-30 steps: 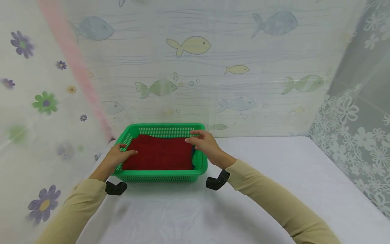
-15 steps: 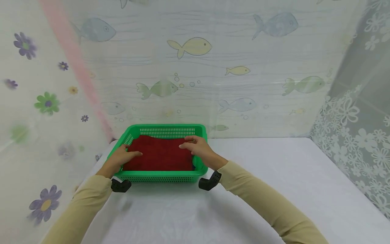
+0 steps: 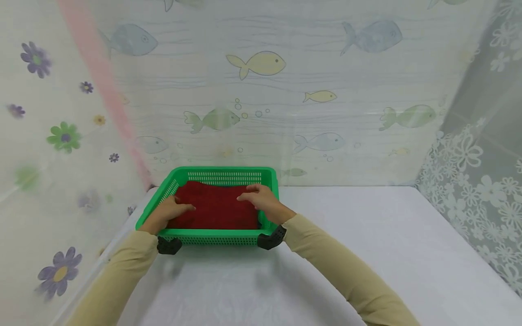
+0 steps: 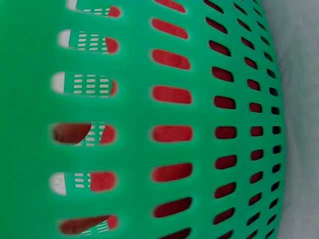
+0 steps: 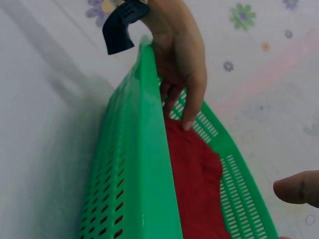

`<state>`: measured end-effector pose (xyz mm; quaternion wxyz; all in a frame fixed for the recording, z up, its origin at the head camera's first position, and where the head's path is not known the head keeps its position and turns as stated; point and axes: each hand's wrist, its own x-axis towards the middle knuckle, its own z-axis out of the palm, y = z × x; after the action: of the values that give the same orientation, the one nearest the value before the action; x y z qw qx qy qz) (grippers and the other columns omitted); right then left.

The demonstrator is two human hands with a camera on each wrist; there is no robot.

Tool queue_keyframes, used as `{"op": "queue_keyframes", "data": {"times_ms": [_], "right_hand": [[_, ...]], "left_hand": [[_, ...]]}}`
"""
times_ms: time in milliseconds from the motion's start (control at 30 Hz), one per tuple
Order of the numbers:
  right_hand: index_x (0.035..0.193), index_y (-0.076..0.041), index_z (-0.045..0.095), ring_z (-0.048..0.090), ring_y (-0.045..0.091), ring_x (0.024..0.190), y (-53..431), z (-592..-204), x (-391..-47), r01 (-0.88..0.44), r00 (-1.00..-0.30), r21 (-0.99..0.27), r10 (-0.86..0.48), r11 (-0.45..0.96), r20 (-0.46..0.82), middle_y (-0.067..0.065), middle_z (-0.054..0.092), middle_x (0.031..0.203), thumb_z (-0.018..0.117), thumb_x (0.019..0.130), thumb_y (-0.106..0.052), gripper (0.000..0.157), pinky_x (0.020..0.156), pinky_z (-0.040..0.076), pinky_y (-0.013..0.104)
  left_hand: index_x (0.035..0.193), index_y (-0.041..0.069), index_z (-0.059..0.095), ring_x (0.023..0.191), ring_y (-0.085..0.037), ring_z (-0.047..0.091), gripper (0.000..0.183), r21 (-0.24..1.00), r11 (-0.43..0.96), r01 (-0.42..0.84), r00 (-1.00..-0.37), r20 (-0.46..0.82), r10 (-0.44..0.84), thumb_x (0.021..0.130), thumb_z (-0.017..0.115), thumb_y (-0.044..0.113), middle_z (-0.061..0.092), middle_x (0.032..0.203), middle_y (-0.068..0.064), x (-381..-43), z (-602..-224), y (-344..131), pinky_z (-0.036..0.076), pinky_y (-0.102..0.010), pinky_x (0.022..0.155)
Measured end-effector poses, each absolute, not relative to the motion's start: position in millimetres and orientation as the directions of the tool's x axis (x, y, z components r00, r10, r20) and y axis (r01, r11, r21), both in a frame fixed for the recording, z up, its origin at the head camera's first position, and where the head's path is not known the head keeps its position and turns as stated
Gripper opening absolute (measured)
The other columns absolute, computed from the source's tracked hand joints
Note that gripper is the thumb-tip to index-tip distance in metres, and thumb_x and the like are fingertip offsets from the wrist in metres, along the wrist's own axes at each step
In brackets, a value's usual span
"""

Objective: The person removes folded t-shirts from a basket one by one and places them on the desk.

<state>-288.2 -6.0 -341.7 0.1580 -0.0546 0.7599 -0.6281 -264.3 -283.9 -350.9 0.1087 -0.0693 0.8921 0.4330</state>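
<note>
A green plastic basket (image 3: 216, 232) with slotted walls stands on the white-covered table. Inside it lies a folded red cloth (image 3: 216, 206), with a bit of dark blue showing at its right edge. Reaching over the basket's left side is my left hand (image 3: 166, 213), thumb and fingers apart; in the right wrist view its thumb tip (image 5: 187, 124) is right at the cloth. Over the cloth's right end, my right hand (image 3: 264, 202) has its thumb and fingers spread and holds nothing. The left wrist view is filled by the basket's slotted wall (image 4: 134, 114), red cloth visible behind it.
Behind the table hangs a pale curtain (image 3: 261, 149) printed with fish, close to the basket's back. A flowered curtain (image 3: 45, 181) runs along the left. White tablecloth (image 3: 346, 235) extends to the right and in front of the basket.
Both hands have moved inward and lower over the basket, the left one to the right, the right one to the left. The basket and red cloth stay in place.
</note>
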Motion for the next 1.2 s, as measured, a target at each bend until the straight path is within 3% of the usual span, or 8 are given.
{"op": "queue_keyframes", "data": {"times_ms": [233, 700, 1200], "right_hand": [[0.139, -0.001, 0.046, 0.047, 0.030, 0.120, -8, -347, -293, 0.137, -0.945, -0.963, -0.259, 0.234, -0.198, 0.013, 0.049, 0.135, 0.069, 0.088, -0.022, 0.060, 0.101, 0.039, 0.046], [0.145, 0.001, 0.034, 0.040, 0.032, 0.129, -10, -352, -301, 0.171, -0.921, -0.943, -0.294, 0.286, -0.256, 0.015, 0.040, 0.142, 0.068, 0.087, -0.023, 0.071, 0.105, 0.034, 0.048], [0.141, -0.001, 0.034, 0.037, 0.033, 0.130, -14, -362, -309, 0.190, -0.899, -0.927, -0.323, 0.322, -0.296, 0.016, 0.041, 0.138, 0.070, 0.086, -0.023, 0.070, 0.103, 0.035, 0.052]], "left_hand": [[0.138, -0.022, 0.017, 0.130, -0.049, 0.025, 0.081, 0.753, 0.616, -0.231, -0.962, -0.273, -0.027, 0.092, 0.060, 0.028, 0.022, 0.142, -0.037, -265, -356, -283, 0.030, -0.056, 0.104], [0.142, -0.017, 0.014, 0.135, -0.049, 0.017, 0.080, 0.779, 0.557, -0.287, -0.946, -0.323, -0.035, 0.094, 0.058, 0.028, 0.016, 0.147, -0.035, -274, -360, -285, 0.024, -0.057, 0.107], [0.145, -0.011, 0.023, 0.135, -0.047, 0.021, 0.070, 0.817, 0.541, -0.202, -0.973, -0.230, -0.016, 0.096, 0.057, 0.024, 0.019, 0.148, -0.033, -266, -361, -289, 0.028, -0.058, 0.105]]}}
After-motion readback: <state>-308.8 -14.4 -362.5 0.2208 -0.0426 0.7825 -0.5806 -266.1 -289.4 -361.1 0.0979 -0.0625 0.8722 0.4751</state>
